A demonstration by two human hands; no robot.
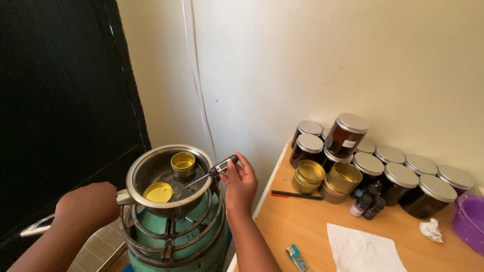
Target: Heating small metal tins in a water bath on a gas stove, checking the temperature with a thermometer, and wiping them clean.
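While the pot (169,174) sat on the ring of a green gas burner (174,234) at the lower left of the frame, the left hand (88,205) was closed around the pot's handle (43,225), apparently to keep the pot from turning or tipping on the burner. Inside the pot stood two small gold tins: the near tin (158,192), filled with something yellow, lay toward the handle side, and the far tin (183,162) stood against the back wall of the pot. They seemed set in the pot to take heat from it rather than straight from the flame.

Just right of the pot's rim, the right hand (240,182) pinched the head of a probe thermometer (223,165) between thumb and fingertips, fingers closed on it. The thin metal stem slanted down and left into the pot, its tip ending between the two tins; whether it touched the bottom could not be told. Held at the head, the hand stayed outside the hot rim.

On the wooden table (312,221) at the lower right, dark jars with silver lids (401,177) were stacked along the wall, out of the way. Empty gold tins (327,179) stood in front of them. A red and black pen (296,195), a sheet of white paper (363,249) and a lighter (297,258) lay nearer the edge, within reach.
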